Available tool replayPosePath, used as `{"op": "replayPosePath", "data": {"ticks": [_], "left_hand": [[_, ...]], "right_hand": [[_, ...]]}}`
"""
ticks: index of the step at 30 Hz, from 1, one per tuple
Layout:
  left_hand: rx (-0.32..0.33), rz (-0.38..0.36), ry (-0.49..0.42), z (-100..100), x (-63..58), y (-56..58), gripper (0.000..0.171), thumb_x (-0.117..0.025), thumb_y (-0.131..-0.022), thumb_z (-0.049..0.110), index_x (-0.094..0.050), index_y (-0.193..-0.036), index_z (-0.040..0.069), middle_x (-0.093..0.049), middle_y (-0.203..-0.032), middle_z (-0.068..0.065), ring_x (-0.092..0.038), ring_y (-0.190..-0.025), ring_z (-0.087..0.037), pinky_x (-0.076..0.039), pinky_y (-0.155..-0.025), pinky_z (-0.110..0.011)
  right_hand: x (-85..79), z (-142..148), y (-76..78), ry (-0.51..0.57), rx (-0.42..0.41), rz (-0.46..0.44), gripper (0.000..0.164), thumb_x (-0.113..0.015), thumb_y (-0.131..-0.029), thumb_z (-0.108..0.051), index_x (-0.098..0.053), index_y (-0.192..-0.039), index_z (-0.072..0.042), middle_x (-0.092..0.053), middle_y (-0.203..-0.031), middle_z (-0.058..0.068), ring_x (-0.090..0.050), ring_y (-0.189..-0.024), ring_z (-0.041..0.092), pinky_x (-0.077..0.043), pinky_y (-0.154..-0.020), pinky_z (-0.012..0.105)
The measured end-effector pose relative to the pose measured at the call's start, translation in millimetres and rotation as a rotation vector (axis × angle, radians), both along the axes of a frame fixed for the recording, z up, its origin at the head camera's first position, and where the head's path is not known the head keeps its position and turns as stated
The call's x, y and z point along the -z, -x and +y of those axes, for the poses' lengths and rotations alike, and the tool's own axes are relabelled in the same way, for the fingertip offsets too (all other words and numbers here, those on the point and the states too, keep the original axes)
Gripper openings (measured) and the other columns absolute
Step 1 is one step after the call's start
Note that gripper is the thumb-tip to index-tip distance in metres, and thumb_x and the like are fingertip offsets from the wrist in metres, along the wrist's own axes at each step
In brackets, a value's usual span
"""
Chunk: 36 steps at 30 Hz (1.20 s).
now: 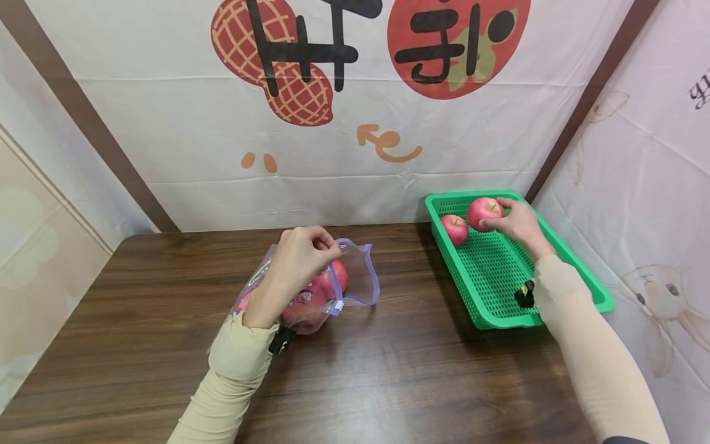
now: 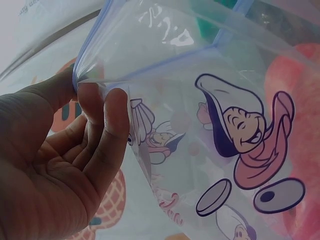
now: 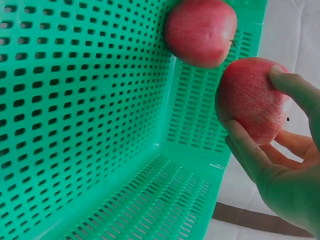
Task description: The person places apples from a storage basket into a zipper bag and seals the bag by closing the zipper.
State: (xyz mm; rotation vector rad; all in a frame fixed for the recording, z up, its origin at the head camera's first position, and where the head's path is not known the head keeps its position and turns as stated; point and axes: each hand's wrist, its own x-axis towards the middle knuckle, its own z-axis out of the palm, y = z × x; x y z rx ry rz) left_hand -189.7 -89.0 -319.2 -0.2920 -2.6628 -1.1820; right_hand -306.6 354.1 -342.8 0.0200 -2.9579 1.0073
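Observation:
A clear zip bag (image 1: 363,277) with a purple zip edge lies on the table, its mouth spread apart toward the right. Inside it are red apples (image 1: 337,276), partly covered by my left arm. My left hand (image 1: 302,259) pinches the bag's rim between thumb and fingers; the left wrist view shows cartoon prints on the plastic (image 2: 245,130). My right hand (image 1: 521,225) grips a red apple (image 1: 484,213) over the far end of a green basket (image 1: 499,271). Beside that apple, a second apple (image 1: 455,230) rests in the basket's far left corner.
The dark wooden table (image 1: 399,370) meets a printed white cloth wall (image 1: 355,185) at the back. Another cloth wall (image 1: 654,246) stands close along the basket's right side. The basket's raised rim (image 1: 452,277) faces the bag.

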Motion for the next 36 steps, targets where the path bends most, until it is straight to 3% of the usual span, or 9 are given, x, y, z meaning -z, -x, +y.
{"op": "replayPosePath", "data": {"ticks": [17,28,36], "left_hand": [[0.024,-0.007,-0.012,1.2,0.3,0.5,0.006,-0.068,-0.080,0.019,-0.070,-0.077,0.014,-0.064,-0.066,0.002,-0.053,-0.059,-0.011,-0.044,-0.055,-0.027],[0.019,-0.009,-0.005,1.4,0.6,-0.1,0.006,-0.068,-0.079,0.019,-0.070,-0.076,0.014,-0.065,-0.066,0.002,-0.054,-0.061,-0.012,-0.044,-0.056,-0.027],[0.024,-0.007,-0.010,1.5,0.2,-1.0,0.005,-0.068,-0.079,0.018,-0.070,-0.076,0.014,-0.064,-0.065,0.002,-0.053,-0.058,-0.011,-0.044,-0.054,-0.028]], "right_hand": [[-20.7,-18.5,-10.2,0.000,-0.014,0.031,0.084,-0.073,-0.087,-0.040,-0.034,-0.154,-0.007,-0.042,-0.151,0.024,-0.044,-0.128,0.039,-0.044,-0.098,0.060],[-33.3,-36.8,-17.4,-0.042,-0.052,0.098,0.081,-0.074,-0.085,-0.044,-0.041,-0.151,-0.011,-0.055,-0.140,0.019,-0.060,-0.098,0.030,-0.047,-0.075,0.033],[-45.8,-54.0,-24.2,-0.038,-0.094,0.143,0.077,-0.075,-0.084,-0.044,-0.045,-0.149,-0.014,-0.054,-0.139,0.015,-0.062,-0.099,0.031,-0.050,-0.074,0.031]]}}
